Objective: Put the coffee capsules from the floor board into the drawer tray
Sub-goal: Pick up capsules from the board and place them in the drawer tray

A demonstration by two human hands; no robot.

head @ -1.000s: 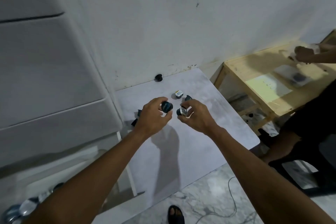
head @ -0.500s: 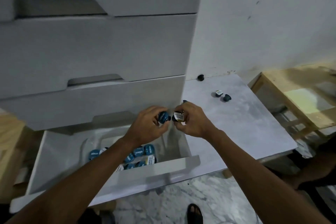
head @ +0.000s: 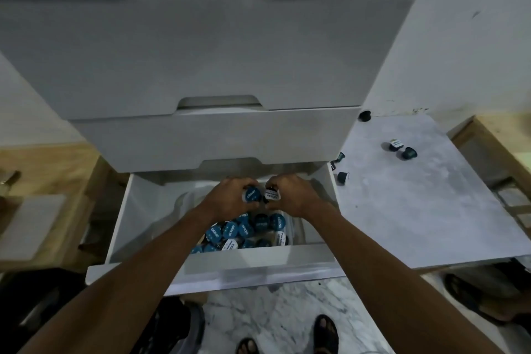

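Currently blue-lid capsule (head: 253, 195) gripped in left hand (head: 230, 198), white-lid capsule (head: 271, 195) gripped in right hand (head: 296, 195), both over drawer tray (head: 184, 198); capsule pile (head: 244, 231) just below hands. Stray capsules (head: 402, 149) on floor board (head: 416, 204), right of right hand.

capsules (head: 247, 228): blue lids, white print; drawer (head: 201, 263): white; floor board (head: 425, 204): grey marbled
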